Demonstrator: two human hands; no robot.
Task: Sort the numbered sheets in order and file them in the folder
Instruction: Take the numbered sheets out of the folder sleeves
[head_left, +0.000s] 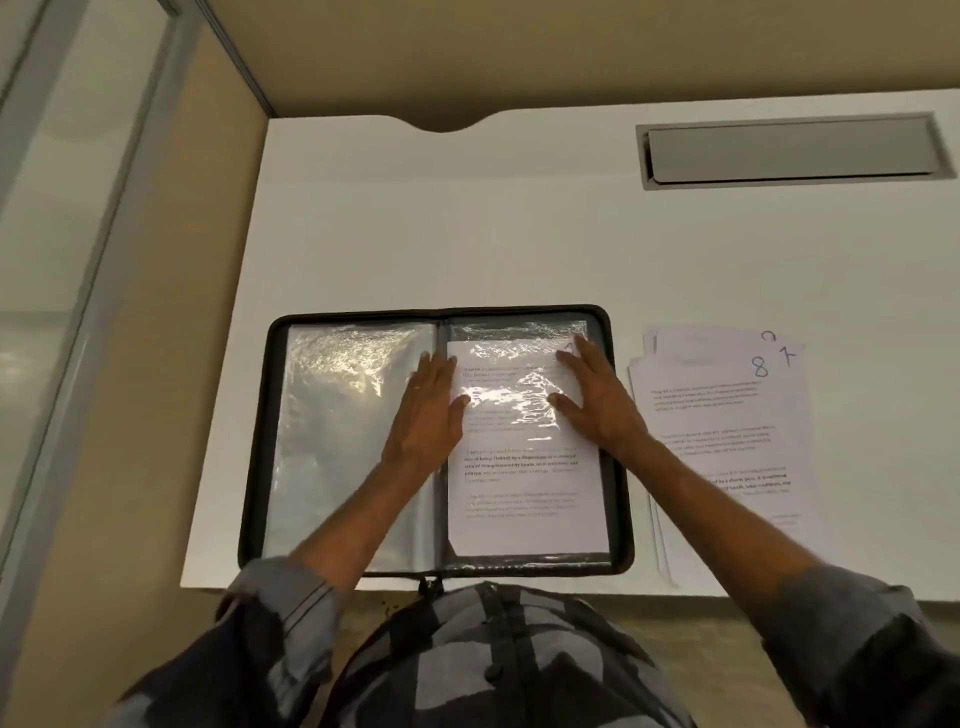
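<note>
flat and spread, left hand (427, 410) and right hand (597, 400) press the printed white sheet (524, 488) inside the open black zip folder (254, 447)'s clear sleeve.

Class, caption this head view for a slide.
Left hand and right hand press a sheet in the open folder; stack beside.

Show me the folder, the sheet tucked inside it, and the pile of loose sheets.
folder (263, 441): head view, black zipped rim, left side.
filed sheet (524, 499): head view, its lower printed half.
pile of loose sheets (727, 415): head view, top sheet's middle.
</note>
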